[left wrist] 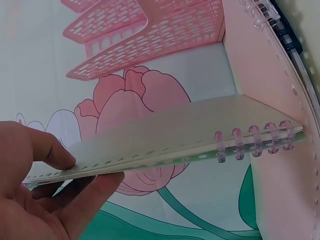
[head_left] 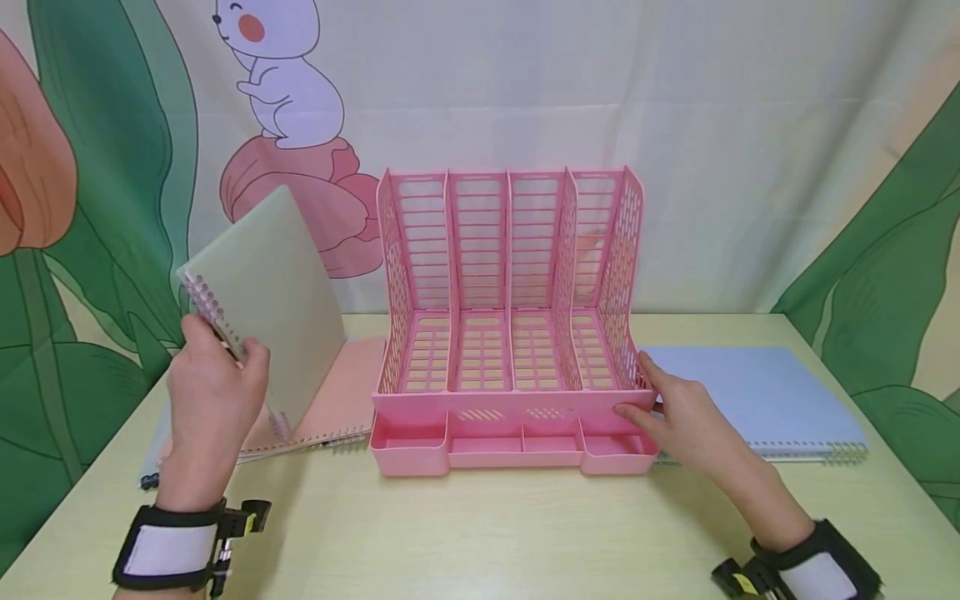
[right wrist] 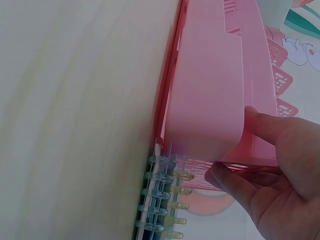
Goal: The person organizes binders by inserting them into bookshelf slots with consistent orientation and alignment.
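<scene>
Left hand (head_left: 213,396)'s pinching the green pad (head_left: 270,292) by its spiral edge, tilted up at the rack (head_left: 487,403)'s 9 o'clock, low corner on the pink pad (head_left: 356,371). Right hand (head_left: 686,408)'s gripping the rack's 4 o'clock corner, blue pad (head_left: 757,387) around 3. That one-edge pinch could let the green one twist, or its rings might snag and drag the pink one.

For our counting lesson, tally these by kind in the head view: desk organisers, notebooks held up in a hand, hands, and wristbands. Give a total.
Pink desk organiser: 1
Held-up green spiral notebook: 1
Hands: 2 (left hand, right hand)
Wristbands: 2 (left wristband, right wristband)
Total: 6
</scene>
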`<state>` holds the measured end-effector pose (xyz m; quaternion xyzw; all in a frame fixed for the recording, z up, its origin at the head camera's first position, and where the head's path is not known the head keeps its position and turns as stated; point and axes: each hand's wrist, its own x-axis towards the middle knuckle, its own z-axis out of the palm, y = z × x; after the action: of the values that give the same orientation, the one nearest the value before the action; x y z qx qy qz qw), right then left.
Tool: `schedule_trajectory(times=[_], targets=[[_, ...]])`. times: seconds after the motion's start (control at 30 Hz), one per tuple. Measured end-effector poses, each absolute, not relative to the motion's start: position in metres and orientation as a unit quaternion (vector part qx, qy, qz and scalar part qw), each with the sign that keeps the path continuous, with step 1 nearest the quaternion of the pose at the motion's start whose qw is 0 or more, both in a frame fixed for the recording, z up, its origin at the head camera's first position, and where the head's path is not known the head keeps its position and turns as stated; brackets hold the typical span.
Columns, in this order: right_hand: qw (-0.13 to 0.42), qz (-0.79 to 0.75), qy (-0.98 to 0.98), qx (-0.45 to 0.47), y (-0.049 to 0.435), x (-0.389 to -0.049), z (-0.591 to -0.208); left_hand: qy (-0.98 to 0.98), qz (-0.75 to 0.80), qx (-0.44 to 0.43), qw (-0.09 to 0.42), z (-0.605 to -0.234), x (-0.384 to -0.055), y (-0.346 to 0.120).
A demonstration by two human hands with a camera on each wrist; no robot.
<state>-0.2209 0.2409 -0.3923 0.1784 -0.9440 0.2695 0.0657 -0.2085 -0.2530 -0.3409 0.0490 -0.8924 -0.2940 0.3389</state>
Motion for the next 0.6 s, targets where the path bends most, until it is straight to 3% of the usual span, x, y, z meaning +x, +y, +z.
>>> schedule_trajectory(times=[0.6], targets=[[0.066,0.269,-0.944,0.179,0.241,-0.2203,-0.3924,-0.901,-0.283,0.083,0.318,-0.3403,-0.2065,-0.2557]])
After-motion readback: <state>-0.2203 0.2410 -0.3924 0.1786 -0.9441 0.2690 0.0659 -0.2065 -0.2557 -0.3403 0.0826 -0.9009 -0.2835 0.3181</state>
